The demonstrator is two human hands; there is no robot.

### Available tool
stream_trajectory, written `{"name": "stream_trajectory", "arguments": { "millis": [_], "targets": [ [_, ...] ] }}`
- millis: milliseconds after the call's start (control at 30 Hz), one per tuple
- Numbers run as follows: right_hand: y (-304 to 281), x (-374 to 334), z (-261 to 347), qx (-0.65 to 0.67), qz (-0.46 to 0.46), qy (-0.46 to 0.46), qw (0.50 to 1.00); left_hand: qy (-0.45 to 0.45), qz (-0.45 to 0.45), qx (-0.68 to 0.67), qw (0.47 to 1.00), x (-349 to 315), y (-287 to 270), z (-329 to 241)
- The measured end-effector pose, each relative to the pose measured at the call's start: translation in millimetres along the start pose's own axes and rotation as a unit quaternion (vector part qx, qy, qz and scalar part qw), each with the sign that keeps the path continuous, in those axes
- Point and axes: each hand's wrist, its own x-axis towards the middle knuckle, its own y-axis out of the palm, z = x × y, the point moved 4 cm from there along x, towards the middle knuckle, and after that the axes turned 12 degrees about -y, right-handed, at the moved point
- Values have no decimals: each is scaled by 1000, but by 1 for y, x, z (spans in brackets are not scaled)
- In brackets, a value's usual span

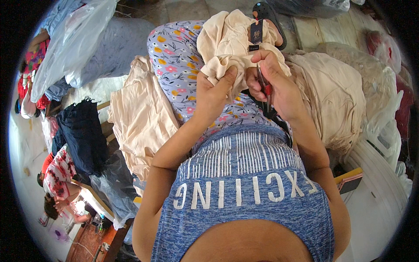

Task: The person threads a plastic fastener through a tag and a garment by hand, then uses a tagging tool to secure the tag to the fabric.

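Note:
My left hand [213, 89] is closed on a bunched fold of a cream garment [222, 39] lying over my lap. A dark hang tag [256, 31] lies on the garment's upper part, with a small black label [253, 47] just below it. Close beside, my right hand [279, 83] grips a pair of thread snips [267, 87] with red and dark parts. Its index finger and thumb are near the garment's edge; the blade tips are partly hidden by the fingers.
Cream cloth [139, 122] lies to my left, and a larger cream pile [331, 100] sits to my right. Clear plastic bags [83, 39] and dark cloth [80, 131] are farther left. A phone-like pink item [350, 182] rests at right. Other people [63, 183] sit at far left.

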Motion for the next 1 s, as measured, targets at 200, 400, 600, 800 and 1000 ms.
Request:
{"name": "stream_trajectory", "arguments": {
  "millis": [200,400,600,800,1000],
  "targets": [
    [3,-1,-1,26,20,5,999,-3,4,26,1000,2,0,0],
    [1,-2,-1,60,30,48,997,26,-1,91,996,1,3,-4],
    [-1,-1,-3,37,20,69,997,45,16,134,990,2,4,-5],
    [-5,0,-5,37,25,88,995,47,32,168,984,5,0,0],
    [-8,0,-8,38,29,88,995,63,41,198,977,7,-4,2]
  ]
}}
